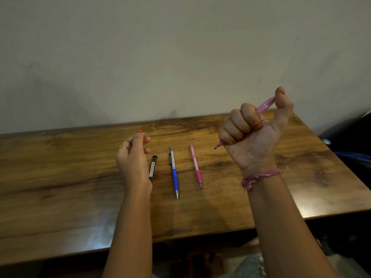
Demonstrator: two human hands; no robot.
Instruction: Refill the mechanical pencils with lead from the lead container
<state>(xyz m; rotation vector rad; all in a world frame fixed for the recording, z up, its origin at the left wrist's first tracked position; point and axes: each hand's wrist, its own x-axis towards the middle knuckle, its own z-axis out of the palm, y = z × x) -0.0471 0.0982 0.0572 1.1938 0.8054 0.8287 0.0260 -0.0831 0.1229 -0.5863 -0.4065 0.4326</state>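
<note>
Pink pencil held up in the right hand

Right hand (255,133) is lifted above the brown wooden surface (60,177), at the right side. Its grip is closed tight around a see-through pink mechanical pencil (265,106). Four fingers wrap the pencil's middle. The thumb (281,97) sits on the top end of the pencil. The pointed tip pokes out under the little finger, down and to the left. A frayed pink thread band (259,177) goes around the right wrist.

Left hand (133,155) hovers over the surface, left of the middle. Its fingers are loosely curled and its grip holds nothing. A thin gold ring (122,147) is on one finger.

Just beside the left hand lies a small dark lead container (153,167), flat on the surface. It is partly hidden behind the wrist. To its right lies a silver mechanical pencil with a blue grip (173,171), tip toward the person. Further right lies a thin pink mechanical pencil (196,166), tip also toward the person. The three things lie side by side and do not touch.

A pale wall (180,47) stands behind the surface.
</note>
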